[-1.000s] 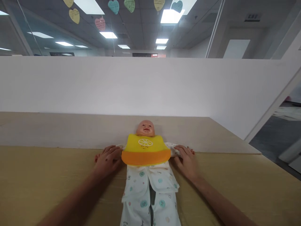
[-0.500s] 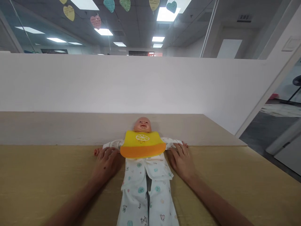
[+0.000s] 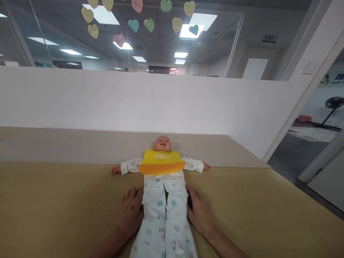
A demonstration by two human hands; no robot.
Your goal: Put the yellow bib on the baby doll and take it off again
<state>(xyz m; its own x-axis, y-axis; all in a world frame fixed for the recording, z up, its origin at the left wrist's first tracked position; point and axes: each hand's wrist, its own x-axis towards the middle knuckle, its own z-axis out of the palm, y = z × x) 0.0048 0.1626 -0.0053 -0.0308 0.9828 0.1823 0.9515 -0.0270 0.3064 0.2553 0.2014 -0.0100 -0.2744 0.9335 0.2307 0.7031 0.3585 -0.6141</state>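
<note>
A baby doll (image 3: 162,144) lies on its back with its arms spread out to both sides. It wears a yellow bib (image 3: 162,161) with a citrus slice print and an orange pocket. White printed clothes (image 3: 166,211) cover its body and legs. My left hand (image 3: 132,211) rests beside the doll's hip, touching the edge of the clothes, its fingers slightly spread. On the other side, my right hand (image 3: 201,213) lies against the clothes with thumb and forefinger apart. Its other fingers are partly hidden.
The wooden tabletop (image 3: 67,200) meets a paler raised strip (image 3: 67,147) and a white wall (image 3: 120,100). Heart-shaped notes (image 3: 133,25) stick to the glass above. To the right, a doorway shows a standing fan (image 3: 334,103).
Both hands have left the doll's sleeves and moved down to its hips. The doll's hands and cuffs are now uncovered. My view has tilted up a little.
</note>
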